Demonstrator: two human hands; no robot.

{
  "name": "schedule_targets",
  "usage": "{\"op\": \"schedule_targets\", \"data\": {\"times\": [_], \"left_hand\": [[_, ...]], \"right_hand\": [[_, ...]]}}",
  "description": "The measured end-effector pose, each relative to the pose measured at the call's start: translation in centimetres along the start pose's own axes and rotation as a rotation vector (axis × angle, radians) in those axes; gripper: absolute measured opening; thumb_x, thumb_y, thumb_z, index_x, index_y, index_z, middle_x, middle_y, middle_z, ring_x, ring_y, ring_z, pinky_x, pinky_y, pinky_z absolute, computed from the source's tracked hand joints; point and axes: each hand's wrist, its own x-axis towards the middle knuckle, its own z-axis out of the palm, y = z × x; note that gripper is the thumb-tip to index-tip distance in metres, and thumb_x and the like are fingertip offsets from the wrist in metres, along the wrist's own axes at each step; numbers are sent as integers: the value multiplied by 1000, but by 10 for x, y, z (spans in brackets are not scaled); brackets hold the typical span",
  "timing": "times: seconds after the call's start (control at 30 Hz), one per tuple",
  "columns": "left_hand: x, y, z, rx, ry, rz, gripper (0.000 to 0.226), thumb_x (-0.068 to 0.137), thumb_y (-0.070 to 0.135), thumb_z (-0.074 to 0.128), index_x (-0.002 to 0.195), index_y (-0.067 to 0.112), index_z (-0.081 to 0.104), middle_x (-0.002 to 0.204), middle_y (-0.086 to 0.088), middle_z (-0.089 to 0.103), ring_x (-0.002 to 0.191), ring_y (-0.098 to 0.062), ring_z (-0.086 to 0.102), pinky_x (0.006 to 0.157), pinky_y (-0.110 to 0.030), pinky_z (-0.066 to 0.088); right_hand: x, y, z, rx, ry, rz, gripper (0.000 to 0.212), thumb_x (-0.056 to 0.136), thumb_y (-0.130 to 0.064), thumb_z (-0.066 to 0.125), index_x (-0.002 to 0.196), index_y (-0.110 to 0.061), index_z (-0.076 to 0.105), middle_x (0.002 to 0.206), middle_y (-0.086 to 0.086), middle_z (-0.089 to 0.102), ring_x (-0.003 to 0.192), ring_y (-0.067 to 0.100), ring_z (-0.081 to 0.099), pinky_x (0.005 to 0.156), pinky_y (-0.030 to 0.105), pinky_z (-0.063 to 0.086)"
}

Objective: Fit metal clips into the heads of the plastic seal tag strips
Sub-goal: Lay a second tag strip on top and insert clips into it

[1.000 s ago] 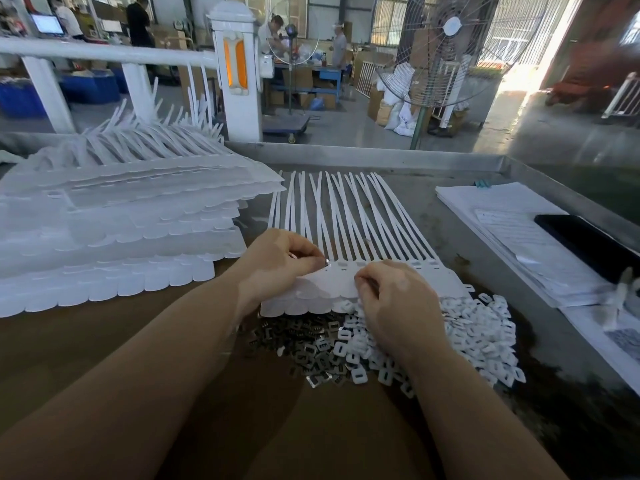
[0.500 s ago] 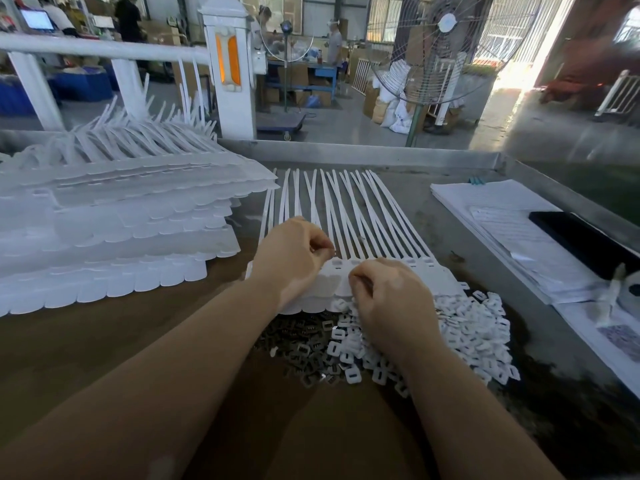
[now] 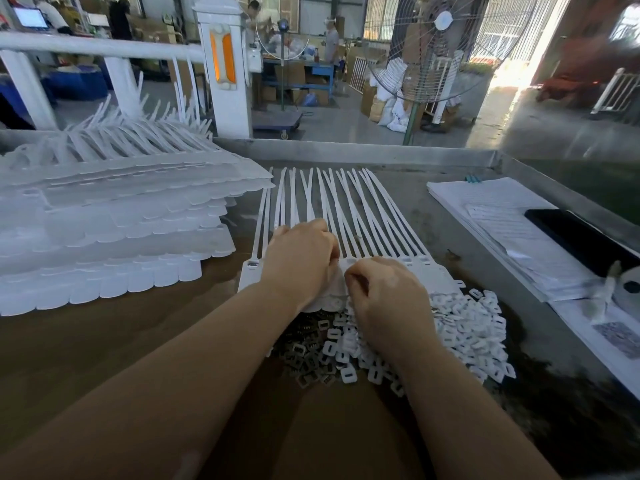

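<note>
My left hand (image 3: 300,263) and right hand (image 3: 388,292) curl their fingers together over the strip heads (image 3: 412,268); whether they pinch a clip, I cannot tell. Just below the fingers lie the loose clips (image 3: 304,355). The strips (image 3: 332,202) look light and bendy, so I would hold the stiffer heads. I can read no writing.
</note>
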Motion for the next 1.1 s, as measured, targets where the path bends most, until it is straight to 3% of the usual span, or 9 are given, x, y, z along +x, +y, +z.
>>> {"op": "schedule_targets", "data": {"times": [0.3,0.57,0.73,0.87,1.0,1.1], "left_hand": [[-1,-4,-4,-129,-93,-32,19,91,23,53,97,23,71,99,4,57,91,-16,55,79,-31,45],[-6,-9,-7,-84,-160,49,27,95,30,46,110,25,68,105,3,58,99,-16,53,85,-35,47],[-10,-13,-3,-94,-151,85,29,96,32,45,113,24,66,105,5,58,102,-14,49,85,-25,38],[-10,-17,-2,-293,-122,-29,24,94,24,51,109,21,69,104,5,60,98,-10,51,77,-12,29],[-10,-19,-2,-419,-96,-131,21,91,14,55,105,19,70,91,12,53,87,-5,49,71,-7,29],[-12,-20,-1,-429,-81,-135,21,91,13,55,104,20,70,93,14,53,90,-5,51,77,-8,32]], "right_hand": [[0,1,0,23,14,2,17,90,-19,50,83,-12,64,80,1,62,78,16,49,69,27,33],[0,1,0,21,15,-3,16,90,-18,50,84,-12,64,81,1,63,80,17,50,71,28,37],[0,0,0,26,18,-7,16,90,-18,51,84,-12,64,81,2,63,79,18,52,72,31,41],[0,0,0,26,16,-11,16,90,-18,51,85,-12,64,82,2,64,80,17,52,74,31,43],[0,-1,-1,24,21,-14,15,90,-18,51,86,-13,65,83,0,64,80,16,52,74,28,42],[-1,-1,-1,23,20,-14,15,90,-18,51,86,-13,65,83,0,63,79,14,51,74,27,40]]}}
